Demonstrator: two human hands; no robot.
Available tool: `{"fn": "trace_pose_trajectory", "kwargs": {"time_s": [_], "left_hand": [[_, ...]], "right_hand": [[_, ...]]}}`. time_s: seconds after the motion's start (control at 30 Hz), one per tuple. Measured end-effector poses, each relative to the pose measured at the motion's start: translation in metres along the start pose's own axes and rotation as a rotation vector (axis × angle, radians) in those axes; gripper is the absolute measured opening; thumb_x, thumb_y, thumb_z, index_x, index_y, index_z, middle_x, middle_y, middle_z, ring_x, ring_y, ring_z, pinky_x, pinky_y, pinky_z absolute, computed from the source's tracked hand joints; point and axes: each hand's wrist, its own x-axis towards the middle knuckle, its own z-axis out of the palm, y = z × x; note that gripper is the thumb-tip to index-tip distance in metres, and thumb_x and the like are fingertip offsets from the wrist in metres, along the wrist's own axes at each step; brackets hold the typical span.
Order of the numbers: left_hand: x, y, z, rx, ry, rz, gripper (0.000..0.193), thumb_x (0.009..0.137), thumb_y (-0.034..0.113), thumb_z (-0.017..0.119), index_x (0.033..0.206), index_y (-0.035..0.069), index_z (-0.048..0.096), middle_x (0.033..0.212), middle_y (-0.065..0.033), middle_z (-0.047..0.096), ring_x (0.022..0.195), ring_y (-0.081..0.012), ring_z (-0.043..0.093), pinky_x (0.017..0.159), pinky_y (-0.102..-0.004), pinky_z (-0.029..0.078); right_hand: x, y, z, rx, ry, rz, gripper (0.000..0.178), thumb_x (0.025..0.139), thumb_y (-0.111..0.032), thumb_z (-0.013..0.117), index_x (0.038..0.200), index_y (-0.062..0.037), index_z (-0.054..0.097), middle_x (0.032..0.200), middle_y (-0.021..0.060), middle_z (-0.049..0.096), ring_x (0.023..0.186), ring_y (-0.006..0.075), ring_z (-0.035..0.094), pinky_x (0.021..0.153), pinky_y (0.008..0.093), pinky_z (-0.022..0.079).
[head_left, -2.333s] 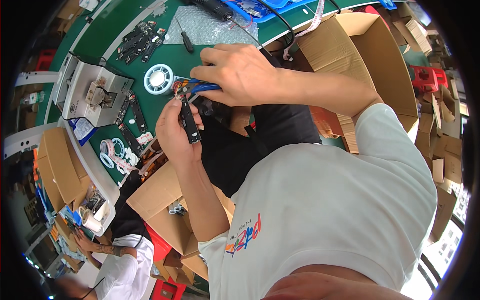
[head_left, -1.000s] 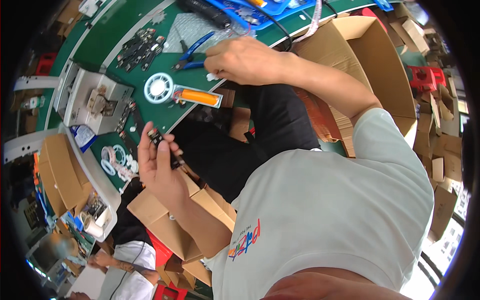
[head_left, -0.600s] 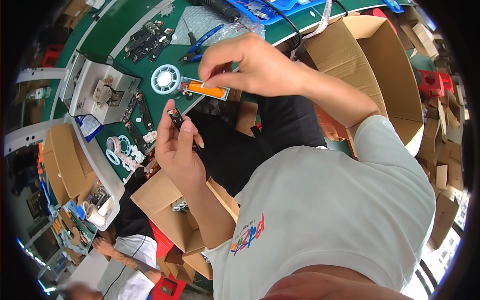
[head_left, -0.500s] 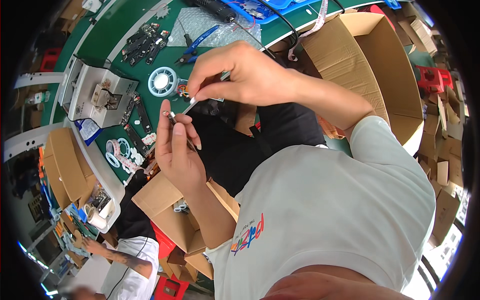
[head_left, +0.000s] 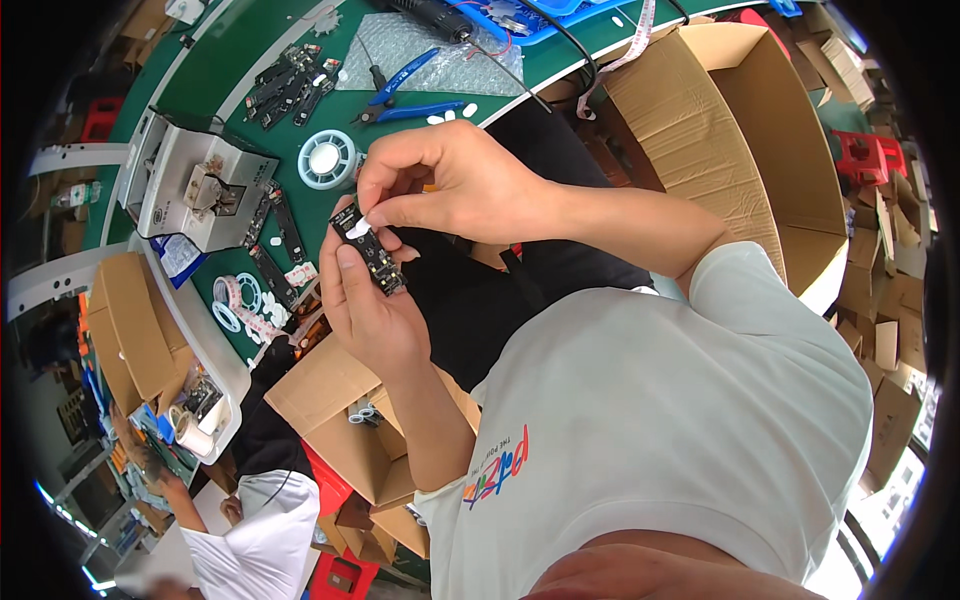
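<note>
My left hand (head_left: 368, 310) holds a small black circuit board (head_left: 368, 251) upright above my lap, thumb along its side. My right hand (head_left: 455, 185) pinches a small white sticker (head_left: 359, 227) between thumb and forefinger and presses it on the upper end of the board. Both hands meet just in front of the green workbench (head_left: 215, 60) edge.
On the bench lie blue-handled pliers (head_left: 405, 82), a white tape reel (head_left: 327, 159), a grey metal fixture (head_left: 200, 187), several black boards (head_left: 290, 82) and tape rolls (head_left: 238, 300). An open cardboard box (head_left: 735, 130) stands at my right, more boxes below. Another person in white (head_left: 250, 535) sits at lower left.
My right hand left the bench, where it reached by an orange piece, and came back to the board with a white sticker. My left hand raised the board to meet it.
</note>
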Motion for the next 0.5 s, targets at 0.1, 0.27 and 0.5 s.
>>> {"fn": "trace_pose_trajectory", "kwargs": {"time_s": [0.1, 0.27, 0.5], "left_hand": [[-0.001, -0.001, 0.002, 0.002, 0.011, 0.013, 0.043, 0.115, 0.017, 0.039, 0.147, -0.011, 0.050, 0.119, -0.0170, 0.066, 0.093, -0.0162, 0.064, 0.079, -0.0269, 0.056], [-0.003, -0.005, 0.010, 0.024, 0.027, 0.042, 0.042, 0.115, 0.016, 0.039, 0.146, -0.010, 0.052, 0.122, -0.0158, 0.066, 0.097, -0.0154, 0.064, 0.083, -0.0271, 0.055], [-0.007, -0.006, 0.008, 0.101, 0.085, 0.076, 0.037, 0.112, 0.011, 0.046, 0.141, -0.009, 0.057, 0.121, -0.0135, 0.066, 0.101, -0.0147, 0.062, 0.090, -0.0269, 0.053]], "right_hand": [[-0.001, 0.000, 0.003, 0.004, 0.010, 0.000, 0.011, 0.091, 0.009, 0.070, 0.092, -0.0020, 0.070, 0.086, 0.0031, 0.069, 0.071, 0.0103, 0.066, 0.069, 0.0220, 0.052], [-0.004, 0.001, 0.008, -0.038, 0.042, 0.024, 0.010, 0.092, 0.007, 0.071, 0.093, -0.0020, 0.068, 0.085, 0.0030, 0.067, 0.070, 0.0104, 0.065, 0.068, 0.0223, 0.053], [0.004, 0.021, 0.017, 0.061, 0.034, 0.072, 0.017, 0.093, 0.004, 0.074, 0.101, -0.0040, 0.062, 0.089, 0.0032, 0.063, 0.074, 0.0100, 0.062, 0.068, 0.0229, 0.056]]}}
